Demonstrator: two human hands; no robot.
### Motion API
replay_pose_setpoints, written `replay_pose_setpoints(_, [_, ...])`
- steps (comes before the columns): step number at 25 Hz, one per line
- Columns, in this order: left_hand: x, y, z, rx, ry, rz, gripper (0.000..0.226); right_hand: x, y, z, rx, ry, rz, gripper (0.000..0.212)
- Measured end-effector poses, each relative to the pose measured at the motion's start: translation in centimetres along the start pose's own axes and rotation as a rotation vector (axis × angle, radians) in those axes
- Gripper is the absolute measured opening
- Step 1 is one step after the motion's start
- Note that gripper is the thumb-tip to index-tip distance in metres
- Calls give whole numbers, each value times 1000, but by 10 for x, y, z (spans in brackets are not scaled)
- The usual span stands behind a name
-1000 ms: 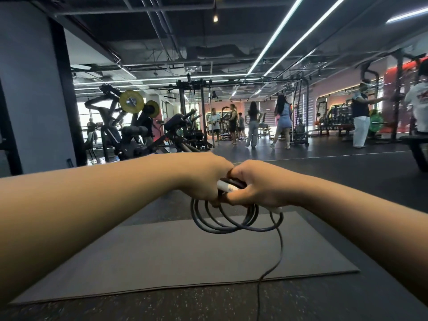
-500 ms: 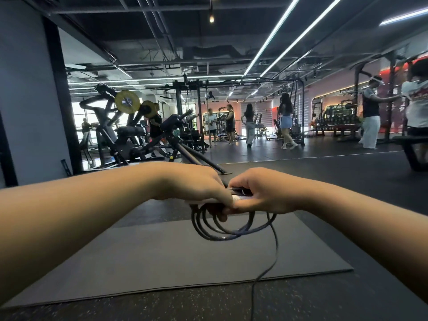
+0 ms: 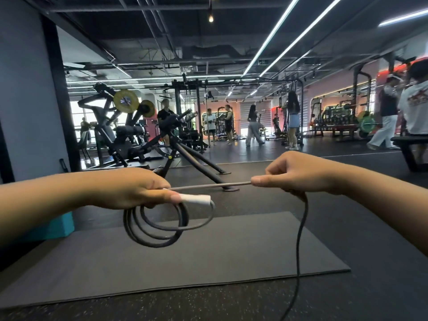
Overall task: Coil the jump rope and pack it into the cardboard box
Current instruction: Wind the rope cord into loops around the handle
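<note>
Rope (image 3: 159,224) first: how much of it is coiled?

— A few loops, three or four by my count, hang below the left hand (image 3: 139,189). That hand is closed around the top of the loops and around a white handle (image 3: 196,199) that sticks out past its fingertips toward the middle.

— And the other hand?

— The right hand (image 3: 294,173) pinches the rope between thumb and curled fingers, well apart from the left. A straight, taut stretch runs between the two hands. Below the right hand the rope drops in a loose line past the grey mat (image 3: 208,262) and out of the bottom edge of the view.

— So there's more to wind.

— I'd judge so. The tail leaves the view, so I cannot tell how much is left, and the second handle is not visible. The coiling looks partly done, perhaps around the middle, but that is a guess.

— What about the box?

— No cardboard box shows anywhere here. There is a teal block (image 3: 55,228) at the left behind the forearm, but it does not look like cardboard. Packing has not begun; the whole rope is in the air, held in front of the person above the mat.

— What remains, then?

— Lay the stretched piece onto the loops, keep winding until the tail is used up, then put the bundle in the box.
</note>
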State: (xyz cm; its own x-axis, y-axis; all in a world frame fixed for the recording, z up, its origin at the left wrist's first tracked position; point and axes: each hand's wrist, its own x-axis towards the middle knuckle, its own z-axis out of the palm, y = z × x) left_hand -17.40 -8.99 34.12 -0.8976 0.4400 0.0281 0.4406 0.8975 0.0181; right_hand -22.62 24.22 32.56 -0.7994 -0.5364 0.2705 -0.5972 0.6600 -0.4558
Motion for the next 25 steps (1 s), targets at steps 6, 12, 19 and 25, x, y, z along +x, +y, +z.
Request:
replay_pose_setpoints(6, [-5, -12, 7, -209, 143, -49, 35, -1, 17, 10, 362, -65, 97, 51])
replay_pose_setpoints(12, [-4, -30, 2, 55, 60, -85, 18, -12, 39, 7, 563, -101, 196, 51])
replay_pose_setpoints(19, [13, 5, 27, -959, 482, -228, 42, 10, 25, 35, 876, 197, 60, 33])
replay_pose_setpoints(25, [52, 77, 26, -1911, 614, -111, 33, 22, -12, 93, 1215, 196, -65, 25])
